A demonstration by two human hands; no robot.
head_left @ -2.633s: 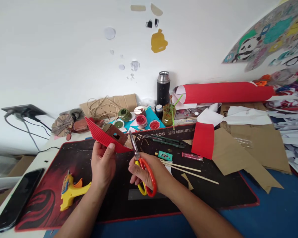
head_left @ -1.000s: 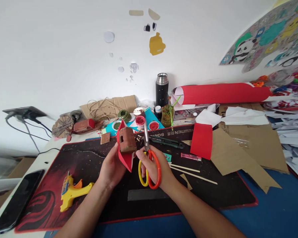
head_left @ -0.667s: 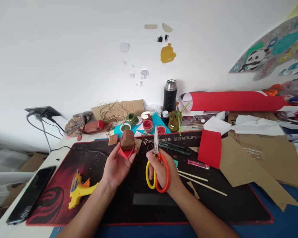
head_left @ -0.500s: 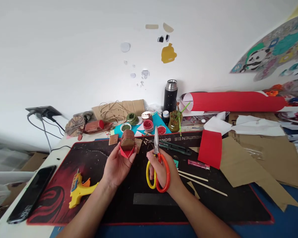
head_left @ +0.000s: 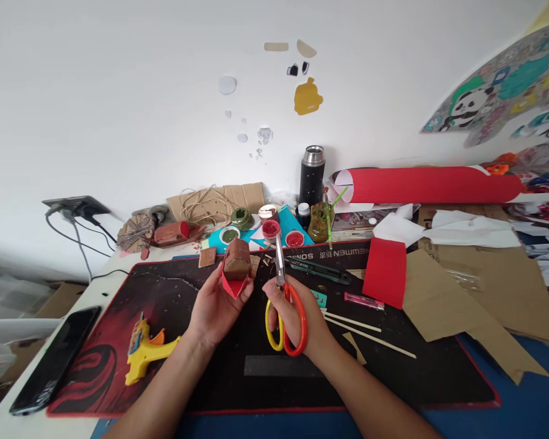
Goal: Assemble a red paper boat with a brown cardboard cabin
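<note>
My left hand (head_left: 217, 308) holds a small brown model house (head_left: 236, 263) that sits in a folded piece of red corrugated paper (head_left: 233, 286), raised above the black and red desk mat (head_left: 165, 305). My right hand (head_left: 297, 311) grips scissors (head_left: 283, 299) with one yellow and one orange handle; the closed blades point up and away, just right of the house. The two hands are close together near the mat's middle.
A yellow glue gun (head_left: 141, 350) and a phone (head_left: 55, 360) lie at the left. Paint pots (head_left: 271, 228), a flask (head_left: 312, 174), a red paper roll (head_left: 430, 183), a red sheet (head_left: 384, 271), brown card (head_left: 466, 299), wooden sticks (head_left: 366, 332) and a utility knife (head_left: 320, 271) crowd the back and right.
The left hand turned the red paper from a flat spread sheet to a fold end-on under the house. The scissors swung upright and came nearer to the house.
</note>
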